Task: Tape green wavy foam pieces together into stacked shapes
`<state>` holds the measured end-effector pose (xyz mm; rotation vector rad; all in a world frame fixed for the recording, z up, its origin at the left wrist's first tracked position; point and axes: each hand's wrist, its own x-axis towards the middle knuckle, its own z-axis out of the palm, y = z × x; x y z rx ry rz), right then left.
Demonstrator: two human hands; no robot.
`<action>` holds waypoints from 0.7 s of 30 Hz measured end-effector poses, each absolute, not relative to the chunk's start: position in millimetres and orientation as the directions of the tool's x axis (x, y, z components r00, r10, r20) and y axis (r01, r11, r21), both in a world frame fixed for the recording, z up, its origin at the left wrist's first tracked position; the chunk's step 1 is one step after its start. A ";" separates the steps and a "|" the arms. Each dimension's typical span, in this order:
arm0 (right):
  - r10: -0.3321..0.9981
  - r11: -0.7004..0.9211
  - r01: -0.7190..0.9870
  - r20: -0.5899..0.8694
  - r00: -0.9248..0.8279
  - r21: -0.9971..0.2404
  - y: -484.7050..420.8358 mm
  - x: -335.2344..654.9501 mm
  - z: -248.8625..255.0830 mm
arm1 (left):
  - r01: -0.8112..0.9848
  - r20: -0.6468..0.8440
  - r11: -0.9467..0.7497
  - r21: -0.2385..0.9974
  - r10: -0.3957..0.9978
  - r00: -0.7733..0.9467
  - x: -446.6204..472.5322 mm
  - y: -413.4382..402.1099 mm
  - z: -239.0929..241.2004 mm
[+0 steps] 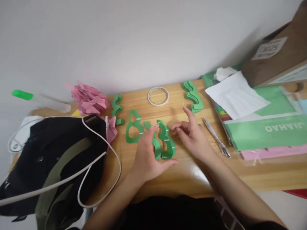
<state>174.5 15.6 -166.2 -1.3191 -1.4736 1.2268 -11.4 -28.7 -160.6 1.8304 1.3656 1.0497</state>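
Observation:
My left hand (148, 155) is low over the green paper cutouts, thumb stretched out and apart from the fingers. It partly hides one rounded green cutout (157, 149); whether it touches the paper I cannot tell. Just right of it lies a wavy green cutout (169, 145) with several short white strips across it. Another green cutout (134, 129), with two holes and white strips, lies to the left. My right hand (190, 134) hovers beside the wavy cutout, its index finger raised away from the thumb. A tiny pale sliver (183, 104) shows at that fingertip.
Behind the hands lie a tape roll (158, 96) and green cutout stacks (193, 95) (116, 110). A pen (217, 137) is at right, beside green packets (275, 134), white paper (237, 94) and a brown box (280, 48). Pink paper (87, 97) and a black bag (64, 159) with a white cable are left.

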 end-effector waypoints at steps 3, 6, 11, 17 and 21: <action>0.981 0.003 0.226 -0.041 -0.188 -0.974 13.4 172.0 -168.7 | 0.486 0.190 -0.242 0.840 0.970 0.154 -5.3 -34.1 -163.4; 0.973 0.051 0.311 -0.023 -0.230 -0.949 12.8 170.3 -167.0 | 0.456 0.178 -0.209 0.865 0.978 0.112 -6.4 -34.0 -160.8; 0.966 0.096 0.393 -0.009 -0.259 -0.915 14.4 168.9 -162.6 | 0.324 0.063 -0.027 0.946 0.993 -0.099 -11.9 -29.3 -152.8; 0.984 0.058 0.363 -0.008 -0.178 -0.930 15.5 169.3 -170.7 | 0.211 -0.013 0.055 0.976 0.981 -0.193 -17.1 -25.4 -159.5; 0.990 -0.023 0.330 -0.068 -0.126 -0.944 15.9 169.9 -170.1 | 0.066 -0.011 0.023 0.998 0.986 -0.168 -22.1 -22.1 -163.4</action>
